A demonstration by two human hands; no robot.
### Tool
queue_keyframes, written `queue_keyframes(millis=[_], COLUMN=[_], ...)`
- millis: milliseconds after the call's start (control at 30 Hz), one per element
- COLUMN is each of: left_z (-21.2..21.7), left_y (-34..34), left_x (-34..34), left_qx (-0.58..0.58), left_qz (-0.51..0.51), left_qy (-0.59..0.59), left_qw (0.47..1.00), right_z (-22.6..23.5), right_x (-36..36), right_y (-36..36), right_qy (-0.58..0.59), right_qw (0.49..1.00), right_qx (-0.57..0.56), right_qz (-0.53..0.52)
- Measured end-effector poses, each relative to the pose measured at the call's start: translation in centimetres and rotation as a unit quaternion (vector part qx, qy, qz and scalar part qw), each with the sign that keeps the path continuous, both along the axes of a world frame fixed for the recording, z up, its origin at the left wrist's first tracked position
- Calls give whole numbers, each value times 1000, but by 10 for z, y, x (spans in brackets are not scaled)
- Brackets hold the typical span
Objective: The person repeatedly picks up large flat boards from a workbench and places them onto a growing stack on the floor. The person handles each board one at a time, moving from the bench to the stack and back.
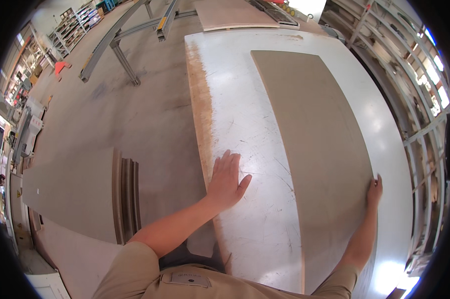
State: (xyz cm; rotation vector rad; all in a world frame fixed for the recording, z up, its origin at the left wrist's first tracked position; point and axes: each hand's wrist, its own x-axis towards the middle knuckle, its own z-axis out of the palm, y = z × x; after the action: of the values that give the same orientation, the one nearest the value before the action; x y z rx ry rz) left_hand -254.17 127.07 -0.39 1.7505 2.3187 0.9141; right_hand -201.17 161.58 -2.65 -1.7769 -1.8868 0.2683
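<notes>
A long grey-brown panel [309, 134] lies lengthwise on a large white worktable [235, 104]. My right hand [375, 191] grips the panel's right edge near its close end, fingers curled over the rim. My left hand [227, 180] rests flat, fingers spread, on the bare white tabletop close to the table's worn left edge, apart from the panel.
A stack of grey panels [80, 192] sits on the floor to my left. Metal rails and a frame [120, 47] stand further back on the concrete floor. Shelving racks [414, 89] run along the right. Another board [232, 14] lies beyond the table's far end.
</notes>
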Motion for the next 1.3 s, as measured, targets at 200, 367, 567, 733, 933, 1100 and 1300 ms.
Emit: queue_keyframes(millis=[200, 367, 567, 733, 933, 1100, 1300], left_z=[-14, -12, -13, -15, -10, -1, -15], left_y=[-25, -112, -167, -194, -256, -303, -352], left_x=[-3, 22, 61, 41, 9, -15, -23], left_qx=[58, 31, -13, 31, 79, 136, 217], left_qz=[129, 223, 44, 152, 235, 313, 282], left_qy=[-36, -634, -910, -937, -911, -887, -881], left_qw=[989, 740, 413, 314, 329, 312, 312], right_z=[14, 6, 12, 14, 23, 27, 27], right_x=[-74, -131, -219, -288, -376, -440, -508], right_y=[-33, -91, -158, -216, -270, -313, -346], right_qy=[-106, -80, -36, -19, -41, -54, -66], right_qw=[991, 996, 998, 993, 987, 978, 964], right_qx=[22, 11, -7, 4, -3, -14, -12], right_qz=[-74, -28, 43, 117, 153, 202, 257])
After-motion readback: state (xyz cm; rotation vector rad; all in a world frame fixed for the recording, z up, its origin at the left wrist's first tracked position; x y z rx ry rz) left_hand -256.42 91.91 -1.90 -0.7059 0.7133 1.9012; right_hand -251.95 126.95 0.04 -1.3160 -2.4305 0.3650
